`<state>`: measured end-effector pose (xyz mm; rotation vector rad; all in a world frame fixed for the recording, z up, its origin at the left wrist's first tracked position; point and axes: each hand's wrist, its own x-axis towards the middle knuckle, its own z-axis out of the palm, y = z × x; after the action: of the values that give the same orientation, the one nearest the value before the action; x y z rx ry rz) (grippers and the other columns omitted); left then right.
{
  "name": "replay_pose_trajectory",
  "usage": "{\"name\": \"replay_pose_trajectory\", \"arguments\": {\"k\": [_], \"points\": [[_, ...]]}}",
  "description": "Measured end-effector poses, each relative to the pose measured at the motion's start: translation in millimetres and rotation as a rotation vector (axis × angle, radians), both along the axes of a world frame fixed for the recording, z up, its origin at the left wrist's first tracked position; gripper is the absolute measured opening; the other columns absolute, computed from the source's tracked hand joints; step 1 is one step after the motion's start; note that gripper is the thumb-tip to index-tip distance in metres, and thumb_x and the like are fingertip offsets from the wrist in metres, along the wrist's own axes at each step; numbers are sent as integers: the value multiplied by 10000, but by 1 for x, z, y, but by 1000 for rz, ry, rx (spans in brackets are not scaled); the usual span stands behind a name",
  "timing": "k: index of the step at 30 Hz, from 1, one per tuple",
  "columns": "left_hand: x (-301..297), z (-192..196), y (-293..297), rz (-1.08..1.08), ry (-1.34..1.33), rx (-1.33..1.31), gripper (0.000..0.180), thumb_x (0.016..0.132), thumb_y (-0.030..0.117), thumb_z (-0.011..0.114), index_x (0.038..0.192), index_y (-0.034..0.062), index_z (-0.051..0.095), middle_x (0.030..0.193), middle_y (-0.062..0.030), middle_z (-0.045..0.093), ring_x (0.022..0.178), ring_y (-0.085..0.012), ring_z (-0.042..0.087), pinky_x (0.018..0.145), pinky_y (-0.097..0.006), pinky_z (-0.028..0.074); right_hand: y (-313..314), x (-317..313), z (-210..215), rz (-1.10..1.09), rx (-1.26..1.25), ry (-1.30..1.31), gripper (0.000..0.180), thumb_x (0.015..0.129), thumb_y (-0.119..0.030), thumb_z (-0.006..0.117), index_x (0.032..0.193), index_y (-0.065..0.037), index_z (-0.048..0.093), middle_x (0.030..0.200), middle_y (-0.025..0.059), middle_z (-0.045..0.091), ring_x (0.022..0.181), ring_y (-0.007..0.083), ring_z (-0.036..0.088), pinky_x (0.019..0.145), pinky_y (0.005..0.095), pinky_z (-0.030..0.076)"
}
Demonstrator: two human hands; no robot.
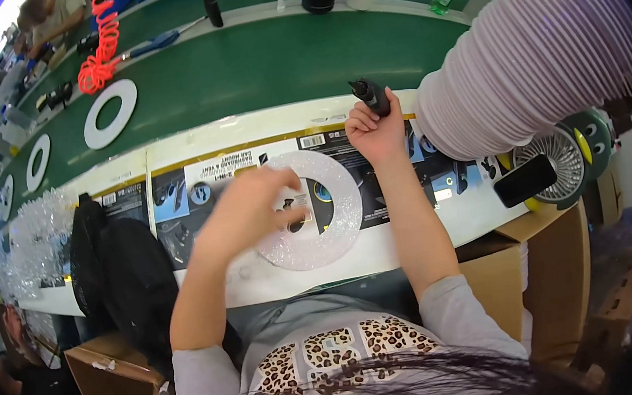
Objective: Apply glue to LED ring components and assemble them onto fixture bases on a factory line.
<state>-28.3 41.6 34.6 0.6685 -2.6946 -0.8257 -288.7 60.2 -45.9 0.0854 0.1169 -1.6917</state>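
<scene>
A flat white ring with a speckled, glittery surface lies on the printed cardboard in front of me. My left hand hovers over its left side, somewhat blurred. Its thumb and fingers are spread apart, and nothing shows between them. Beyond the ring to the right, my right hand is raised with its fingers wrapped around a small black bottle, whose pointed tip is up and leaning left. Whether my left fingers touch the ring, I cannot tell.
A tall leaning stack of white rings stands at right, near a fan and a phone. Several rings, including one white ring, lie on the green belt. A black bag and clear plastic wrap are at left.
</scene>
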Motion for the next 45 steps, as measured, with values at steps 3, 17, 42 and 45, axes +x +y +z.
{"name": "replay_pose_trajectory", "arguments": {"k": [3,17,42,45], "points": [[-6,-10,41,-153,-141,-188,463,677,293,719,1043,60,556,944,-122,597,909,-278,564,846,-388,421,-1,-3,-7,-121,29,-37,385,853,-389,486,655,-81,365,528,-27,290,432,86,284,450,226,247],[-11,-28,91,-89,-349,-194,572,729,284,679,1217,99,445,918,-106,570,918,-265,556,896,-385,381,3,-9,-13,-272,90,-125,376,860,-413,447,675,-91,385,505,-27,302,411,86,290,426,226,242],[-57,-7,-77,207,-120,-664,504,758,265,668,1189,99,466,1185,-84,514,1148,-270,458,982,-507,318,4,-24,-11,-331,63,-188,392,865,-429,437,669,-97,362,507,-21,303,415,91,295,419,230,240],[-72,37,-68,139,35,-699,424,747,193,675,1120,75,512,1146,-114,540,1136,-300,469,966,-452,344,2,-20,-11,-317,24,-151,429,857,-454,428,626,-102,346,491,-25,291,405,94,288,423,232,247]]}}
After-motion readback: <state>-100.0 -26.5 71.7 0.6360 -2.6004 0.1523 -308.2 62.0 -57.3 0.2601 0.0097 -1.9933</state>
